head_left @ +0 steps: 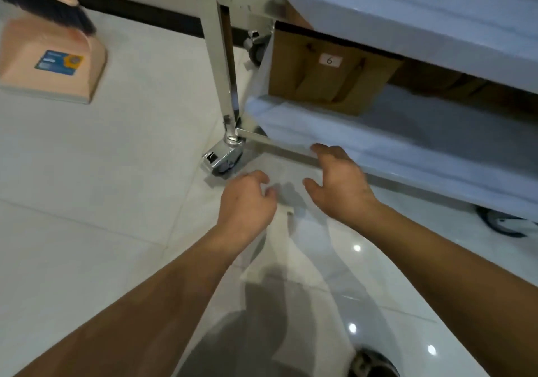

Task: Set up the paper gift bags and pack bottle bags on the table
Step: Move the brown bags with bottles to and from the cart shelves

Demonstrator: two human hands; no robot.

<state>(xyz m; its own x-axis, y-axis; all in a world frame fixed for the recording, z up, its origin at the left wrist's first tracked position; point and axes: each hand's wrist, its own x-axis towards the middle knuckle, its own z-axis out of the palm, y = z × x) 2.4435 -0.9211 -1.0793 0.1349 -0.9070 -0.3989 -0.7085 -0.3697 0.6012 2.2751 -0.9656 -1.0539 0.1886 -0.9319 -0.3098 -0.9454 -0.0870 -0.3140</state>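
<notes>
Both hands reach down toward the pale tiled floor (87, 172) beside a metal desk (407, 6) on wheels. The left hand (247, 199) hovers with its fingers loosely curled and holding nothing; the right hand (339, 181) is spread, its fingertips near the edge of the lower shelf (378, 146). On that shelf stands a brown paper bag (329, 79) with a label marked 6. A caster (222, 158) sits under the desk leg. Off to the left lie a pink dustpan (55, 62) and a dark-bristled brush (43, 3).

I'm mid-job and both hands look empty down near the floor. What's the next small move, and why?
Probably raise the right hand to the brown paper bag labelled 6 on the lower shelf and take a grip. Both it and the left hand hold nothing, and that bag is the nearest one in view.
</notes>
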